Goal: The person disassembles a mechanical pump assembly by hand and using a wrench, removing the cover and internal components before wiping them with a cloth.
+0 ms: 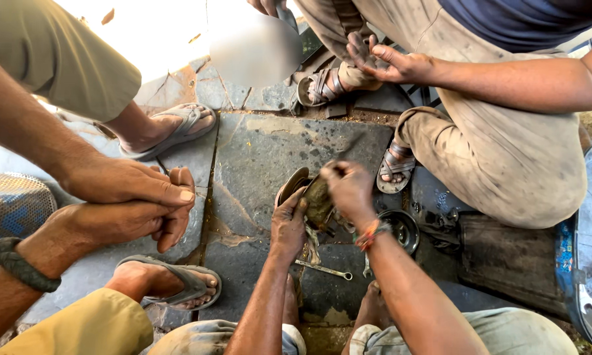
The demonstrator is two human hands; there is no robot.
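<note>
Head view shows the left hand (288, 227) closed around a greasy round metal part (317, 200), held just above the stone floor (263, 158). The right hand (348, 187) is closed on a thin tool (352, 146) touching the part from above; the tool's long axis points up and to the right, away from the part.

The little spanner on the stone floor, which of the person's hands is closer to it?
Left. The left hand is just above the spanner, gripping a greasy metal part. The right hand is higher up, farther away.

stone floor (263, 151) | wrench (323, 269) | round black dish (404, 230)
</note>
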